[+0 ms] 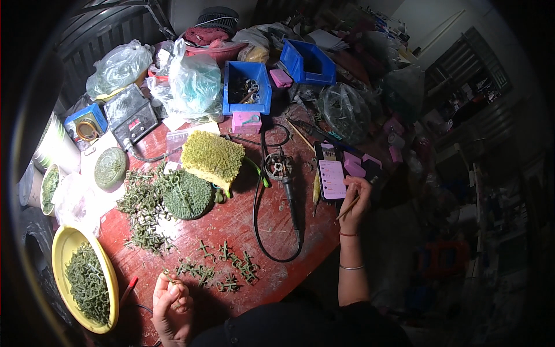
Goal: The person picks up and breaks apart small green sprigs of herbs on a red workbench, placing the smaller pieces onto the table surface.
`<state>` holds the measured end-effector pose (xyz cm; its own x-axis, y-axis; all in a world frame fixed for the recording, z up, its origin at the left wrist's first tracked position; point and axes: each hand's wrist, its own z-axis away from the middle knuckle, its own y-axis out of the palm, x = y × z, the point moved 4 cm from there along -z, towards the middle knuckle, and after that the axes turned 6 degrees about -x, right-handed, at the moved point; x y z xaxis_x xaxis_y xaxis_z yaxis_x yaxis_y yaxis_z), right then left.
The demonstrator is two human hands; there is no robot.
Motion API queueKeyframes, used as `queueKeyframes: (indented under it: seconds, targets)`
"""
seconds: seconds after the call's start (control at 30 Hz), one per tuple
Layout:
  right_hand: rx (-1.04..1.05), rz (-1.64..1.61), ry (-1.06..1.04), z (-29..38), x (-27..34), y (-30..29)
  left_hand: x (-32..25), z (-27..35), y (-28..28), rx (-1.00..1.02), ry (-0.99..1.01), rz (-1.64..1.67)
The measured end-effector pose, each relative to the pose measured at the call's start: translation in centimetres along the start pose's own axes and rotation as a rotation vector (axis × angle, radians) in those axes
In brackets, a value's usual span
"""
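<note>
My left hand (173, 303), at the table's near edge, pinches a small green branched piece (169, 276) between thumb and fingertips. My right hand (356, 201) holds a thin brown stick-like tool (349, 207), and its fingers are at the right edge of a smartphone (331, 173) with a lit screen. Similar green pieces (243, 264) lie loose in front of my left hand. A larger heap of them (143, 208) spreads beside a round green textured disc (187, 195). A yellow sponge (214, 156) covered in green crumbs leans over the disc's far edge.
A yellow basin (113, 277) full of green pieces stands at left. A soldering-iron-like hot pen (289, 201) and its looped cable cross mid-table. Behind are a control box (132, 113), blue bins (247, 108) (310, 78), plastic bags (195, 86) and pink blocks (246, 126).
</note>
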<state>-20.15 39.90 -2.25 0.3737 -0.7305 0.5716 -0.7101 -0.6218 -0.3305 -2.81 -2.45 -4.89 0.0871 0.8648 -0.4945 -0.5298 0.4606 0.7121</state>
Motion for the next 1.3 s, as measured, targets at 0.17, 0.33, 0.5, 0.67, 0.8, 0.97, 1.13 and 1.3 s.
queueKeyframes:
  seconds: [0.17, 0.33, 0.5, 0.67, 0.8, 0.97, 1.13, 1.3]
  targets:
    - [0.083, 0.018, 0.111, 0.2, -0.3, 0.0, -0.5, 0.4, 1.4, 0.001, -0.088, 0.030]
    - [0.046, 0.055, -0.097, -0.4, 0.4, 0.3, -0.4, 0.5, 1.6, -0.010, -0.092, 0.013]
    - [0.026, 0.066, -0.109, -0.5, 0.7, 0.2, -0.2, 0.1, 0.6, 0.047, -0.052, 0.045]
    - [0.017, 0.047, -0.063, -0.1, 0.0, 0.1, 0.1, 0.2, 0.8, 0.054, -0.061, 0.069]
    - [-0.008, 0.035, 0.004, 0.2, -0.7, -0.3, -0.1, -0.3, 0.1, 0.037, -0.095, 0.070]
    - [-0.012, 0.037, 0.020, 0.2, -0.3, -0.3, 0.0, 0.6, 1.7, -0.017, -0.026, 0.015]
    - [-0.011, 0.038, 0.013, 0.1, -0.2, -0.2, -0.1, 0.4, 1.0, -0.039, -0.018, 0.011]
    - [-0.007, 0.060, 0.019, 0.1, 0.2, -0.4, -0.6, 1.0, 2.8, -0.049, -0.089, -0.020]
